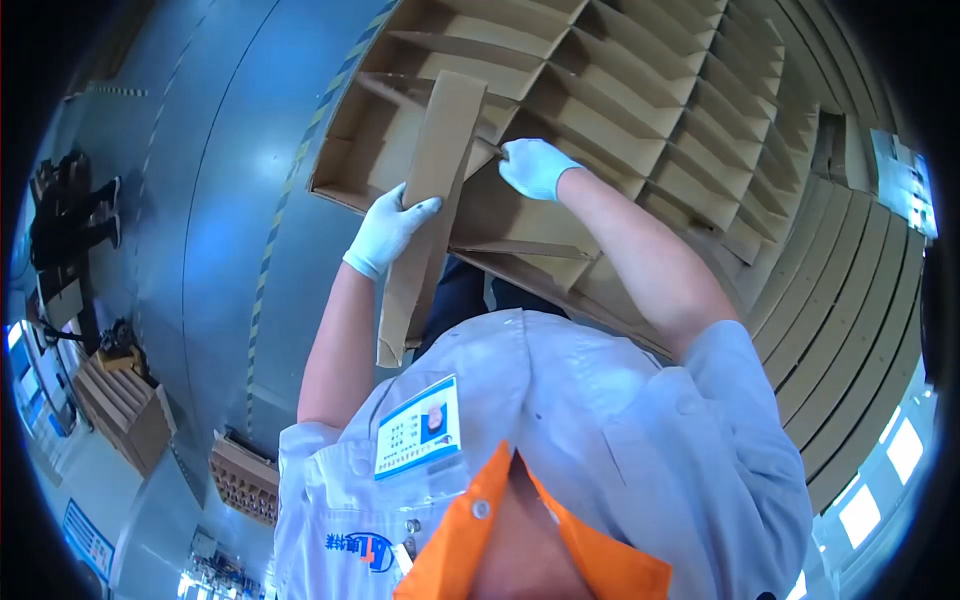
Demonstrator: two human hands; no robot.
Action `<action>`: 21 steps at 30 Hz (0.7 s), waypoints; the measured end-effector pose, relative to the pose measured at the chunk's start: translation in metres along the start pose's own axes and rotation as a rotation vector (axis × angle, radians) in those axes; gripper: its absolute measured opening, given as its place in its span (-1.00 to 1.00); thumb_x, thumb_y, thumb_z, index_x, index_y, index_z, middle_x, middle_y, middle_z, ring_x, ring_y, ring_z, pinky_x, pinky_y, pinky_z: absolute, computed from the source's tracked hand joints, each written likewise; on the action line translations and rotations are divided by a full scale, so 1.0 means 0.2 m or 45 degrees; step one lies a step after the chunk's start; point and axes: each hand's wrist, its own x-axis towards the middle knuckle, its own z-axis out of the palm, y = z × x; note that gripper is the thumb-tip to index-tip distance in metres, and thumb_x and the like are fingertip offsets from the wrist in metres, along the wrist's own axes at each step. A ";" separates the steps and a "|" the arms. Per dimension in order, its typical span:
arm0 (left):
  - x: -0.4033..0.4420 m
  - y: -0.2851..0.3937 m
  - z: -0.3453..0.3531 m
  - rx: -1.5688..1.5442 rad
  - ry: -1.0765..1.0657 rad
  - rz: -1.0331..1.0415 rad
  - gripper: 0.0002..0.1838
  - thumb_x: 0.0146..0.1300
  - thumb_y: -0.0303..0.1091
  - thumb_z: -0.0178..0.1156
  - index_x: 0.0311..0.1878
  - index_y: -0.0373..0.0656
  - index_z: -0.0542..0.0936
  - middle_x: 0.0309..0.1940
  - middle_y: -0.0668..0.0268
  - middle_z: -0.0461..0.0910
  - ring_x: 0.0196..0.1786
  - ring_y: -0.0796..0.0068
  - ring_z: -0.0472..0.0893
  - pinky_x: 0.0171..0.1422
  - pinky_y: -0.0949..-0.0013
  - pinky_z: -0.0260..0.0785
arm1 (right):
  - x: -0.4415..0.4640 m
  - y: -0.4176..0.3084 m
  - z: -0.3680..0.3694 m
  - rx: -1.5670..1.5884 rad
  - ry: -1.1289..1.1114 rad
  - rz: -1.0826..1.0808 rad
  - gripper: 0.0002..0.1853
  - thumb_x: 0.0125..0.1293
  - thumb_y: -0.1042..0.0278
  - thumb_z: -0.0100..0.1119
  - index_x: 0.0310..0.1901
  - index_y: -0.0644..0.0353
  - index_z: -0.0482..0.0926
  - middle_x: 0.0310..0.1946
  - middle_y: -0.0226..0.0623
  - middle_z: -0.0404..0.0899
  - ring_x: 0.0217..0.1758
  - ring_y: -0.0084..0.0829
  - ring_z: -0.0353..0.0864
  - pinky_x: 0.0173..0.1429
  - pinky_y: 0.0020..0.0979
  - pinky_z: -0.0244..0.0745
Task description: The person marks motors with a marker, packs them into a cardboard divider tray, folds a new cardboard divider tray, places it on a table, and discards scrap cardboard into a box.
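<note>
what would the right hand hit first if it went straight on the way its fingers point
The right hand would likely meet the cardboard flap at its fingertips, then perhaps the long cardboard strip; depth is unclear.

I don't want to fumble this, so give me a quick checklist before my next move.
1. Gloves on both hands: ok.
2. Left hand gripping the strip: ok.
3. Right hand holding securely: cannot tell, the contact is too small to make out.
4. Strip wholly over the box: not ok, its near end juts past the near edge.
5. Dividers all seated: cannot tell, some bases are hidden.
</note>
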 end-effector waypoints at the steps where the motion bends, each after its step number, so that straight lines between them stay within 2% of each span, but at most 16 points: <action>1: -0.01 0.00 -0.01 -0.016 -0.016 -0.027 -0.50 0.46 -0.23 0.39 0.34 -0.33 0.61 0.13 0.30 0.73 0.17 0.54 0.63 0.35 0.36 0.45 | -0.01 -0.01 0.02 -0.026 -0.012 0.010 -0.62 0.46 0.19 0.06 0.00 0.35 0.70 0.08 0.22 0.71 0.21 0.18 0.68 0.35 0.06 0.53; 4: -0.05 0.01 -0.01 -0.068 -0.047 -0.039 -0.46 0.48 -0.18 0.38 0.35 -0.37 0.59 0.17 0.29 0.70 0.19 0.56 0.60 0.39 0.37 0.43 | 0.00 -0.05 -0.04 -0.004 -0.026 0.098 -0.59 0.46 0.25 0.01 0.03 0.36 0.75 0.09 0.20 0.72 0.20 0.15 0.71 0.36 0.02 0.58; 8: -0.05 0.04 -0.01 0.004 -0.010 -0.094 -0.44 0.48 -0.14 0.38 0.34 -0.37 0.59 0.15 0.28 0.71 0.18 0.53 0.61 0.39 0.35 0.43 | -0.03 -0.07 -0.10 0.055 -0.021 -0.001 -0.62 0.45 0.23 0.07 0.02 0.37 0.70 -0.01 0.24 0.72 0.10 0.20 0.72 0.28 0.06 0.57; 12: -0.02 0.03 -0.02 0.039 -0.040 -0.105 -0.44 0.48 -0.11 0.37 0.34 -0.36 0.59 0.14 0.28 0.71 0.17 0.51 0.62 0.38 0.34 0.43 | 0.07 -0.04 0.07 0.013 -0.028 0.091 -0.64 0.40 0.30 0.08 -0.01 0.39 0.73 -0.01 0.27 0.72 0.10 0.19 0.73 0.28 0.04 0.59; 14: -0.02 0.06 -0.01 0.102 -0.024 -0.143 -0.45 0.48 -0.11 0.37 0.34 -0.34 0.60 0.15 0.26 0.72 0.18 0.49 0.63 0.39 0.34 0.43 | 0.14 -0.06 0.11 -0.065 -0.116 0.229 -0.67 0.34 0.38 0.08 -0.07 0.40 0.76 0.02 0.29 0.71 0.14 0.17 0.74 0.29 0.01 0.61; 17: -0.04 0.05 -0.01 0.126 -0.007 -0.138 -0.46 0.48 -0.12 0.37 0.33 -0.32 0.61 0.15 0.24 0.74 0.18 0.48 0.64 0.39 0.34 0.43 | 0.12 -0.07 0.06 -0.070 -0.100 0.239 -0.68 0.30 0.39 0.08 -0.12 0.40 0.77 0.05 0.28 0.71 0.19 0.15 0.72 0.30 -0.02 0.61; 19: -0.03 0.07 -0.02 0.083 0.013 -0.091 -0.47 0.48 -0.13 0.37 0.32 -0.33 0.61 0.14 0.25 0.74 0.18 0.49 0.64 0.38 0.34 0.43 | 0.07 -0.10 0.00 -0.101 -0.168 0.234 -0.62 0.31 0.30 0.13 -0.02 0.41 0.74 0.04 0.23 0.73 0.17 0.15 0.73 0.31 -0.02 0.60; 20: -0.07 0.08 -0.03 -0.016 0.039 -0.023 -0.49 0.49 -0.16 0.37 0.32 -0.34 0.60 0.14 0.25 0.73 0.18 0.50 0.63 0.37 0.34 0.44 | 0.03 -0.11 -0.03 -0.140 -0.114 0.237 -0.62 0.35 0.26 0.13 0.04 0.31 0.76 0.10 0.12 0.74 0.21 0.07 0.73 0.33 -0.07 0.61; 21: -0.12 0.09 -0.05 -0.110 0.068 0.042 -0.50 0.49 -0.19 0.37 0.33 -0.35 0.60 0.14 0.26 0.73 0.17 0.52 0.63 0.37 0.34 0.44 | -0.02 -0.11 -0.05 -0.070 0.005 0.214 -0.57 0.36 0.17 0.16 0.12 0.29 0.71 0.13 0.14 0.72 0.22 0.09 0.71 0.33 -0.04 0.59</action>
